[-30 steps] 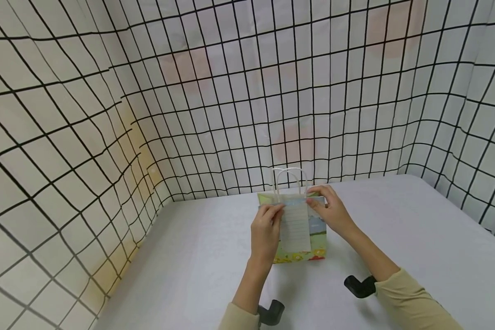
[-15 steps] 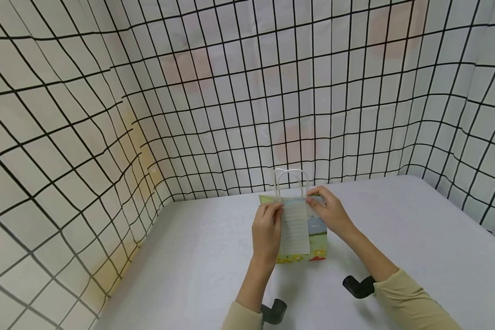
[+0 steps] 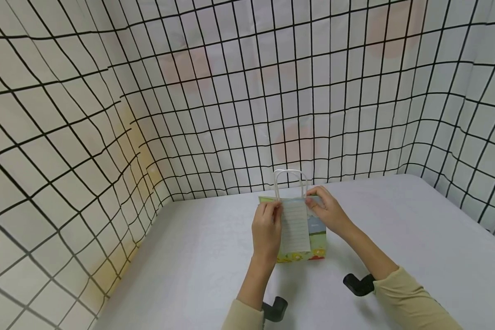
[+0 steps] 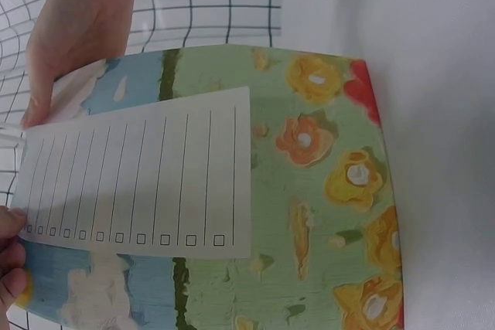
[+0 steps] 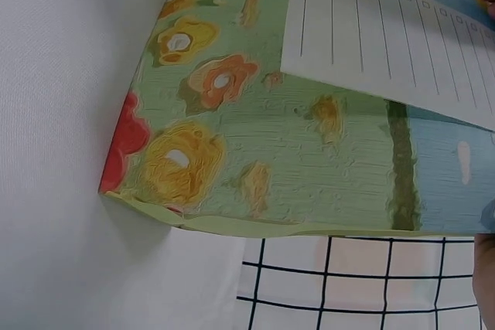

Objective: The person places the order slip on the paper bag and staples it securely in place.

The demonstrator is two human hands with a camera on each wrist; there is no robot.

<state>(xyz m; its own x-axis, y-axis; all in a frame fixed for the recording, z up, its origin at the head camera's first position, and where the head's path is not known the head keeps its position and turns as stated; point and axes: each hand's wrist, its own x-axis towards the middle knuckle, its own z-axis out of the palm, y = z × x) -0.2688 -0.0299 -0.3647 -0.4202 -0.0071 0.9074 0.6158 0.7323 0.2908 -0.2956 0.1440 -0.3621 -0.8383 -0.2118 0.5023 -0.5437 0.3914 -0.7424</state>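
Note:
A gift bag (image 3: 318, 240) printed with flowers, grass and sky stands upright on the table, its white handles (image 3: 289, 171) looping up. Against its front lies a lined checklist sheet (image 3: 295, 229), with a row of small boxes visible in the left wrist view. My left hand (image 3: 266, 231) pinches the sheet's top left corner at the bag's rim. At the upper right rim my right hand (image 3: 333, 214) pinches the bag, thumb in front right by the sheet's other top corner, fingers behind. In the right wrist view the sheet's free lower edge stands slightly off the bag.
A white cloth covers the table (image 3: 198, 247). Black grid netting (image 3: 239, 101) rises at the back and both sides, close behind the bag. Black angled pieces (image 3: 359, 285) stick out from both wrists at the sleeves.
Both hands keep their hold with only slight shifts. The sheet's lower edge dipped a little, then rose slightly, and the two handles line up more closely now.

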